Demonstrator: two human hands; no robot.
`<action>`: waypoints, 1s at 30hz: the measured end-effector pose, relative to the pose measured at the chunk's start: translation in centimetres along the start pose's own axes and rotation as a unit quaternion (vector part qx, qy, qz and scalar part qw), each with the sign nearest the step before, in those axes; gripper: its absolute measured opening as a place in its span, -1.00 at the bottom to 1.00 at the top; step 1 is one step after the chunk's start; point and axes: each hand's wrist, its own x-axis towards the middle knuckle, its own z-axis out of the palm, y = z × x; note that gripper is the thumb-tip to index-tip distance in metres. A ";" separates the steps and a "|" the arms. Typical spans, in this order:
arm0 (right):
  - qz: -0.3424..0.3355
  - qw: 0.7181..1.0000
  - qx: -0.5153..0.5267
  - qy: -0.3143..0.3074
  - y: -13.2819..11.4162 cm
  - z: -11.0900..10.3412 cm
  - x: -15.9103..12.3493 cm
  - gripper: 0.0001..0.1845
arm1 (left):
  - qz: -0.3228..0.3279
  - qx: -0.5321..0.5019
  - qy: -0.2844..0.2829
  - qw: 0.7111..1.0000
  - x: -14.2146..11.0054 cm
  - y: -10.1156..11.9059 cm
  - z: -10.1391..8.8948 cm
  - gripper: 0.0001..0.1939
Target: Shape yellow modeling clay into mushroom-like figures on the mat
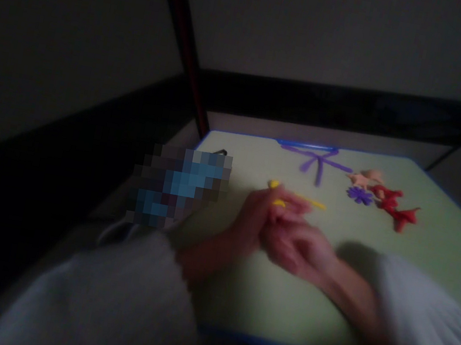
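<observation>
Over the middle of the table my left hand (254, 217) and my right hand (303, 249) are pressed together. A small piece of yellow modelling clay (279, 204) shows between the fingers of my left hand. Another yellow bit (273, 184) peeks out above that hand's thumb side. Just beyond the fingers, a thin yellow strip (316, 204) stretches right; whether it joins the held clay is unclear. My right hand is closed, its curled fingers touching the left; what lies in them is hidden. Blur softens both hands.
The pale green table (235, 298) has a blue edge. Purple strips (319, 167) lie at the back. To the right are a purple flower shape (360, 195), peach star-like pieces (360, 180) and red pieces (403, 217). A pixelated blue item (188, 180) sits at left.
</observation>
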 end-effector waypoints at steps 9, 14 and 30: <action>0.033 0.997 -0.074 0.003 0.3 -0.3 0.2 -0.79 | -0.122 -0.098 0.056 0.986 1.1 0.2 -0.6 -0.68; 0.080 0.981 -0.175 0.017 -0.1 0.3 0.4 -0.85 | -0.086 -0.008 0.076 0.993 0.5 -0.3 -0.4 -0.64; 0.042 0.980 -0.194 0.007 -0.8 -0.2 0.0 -0.75 | -0.143 -0.095 0.045 0.984 1.8 0.9 -0.9 -0.65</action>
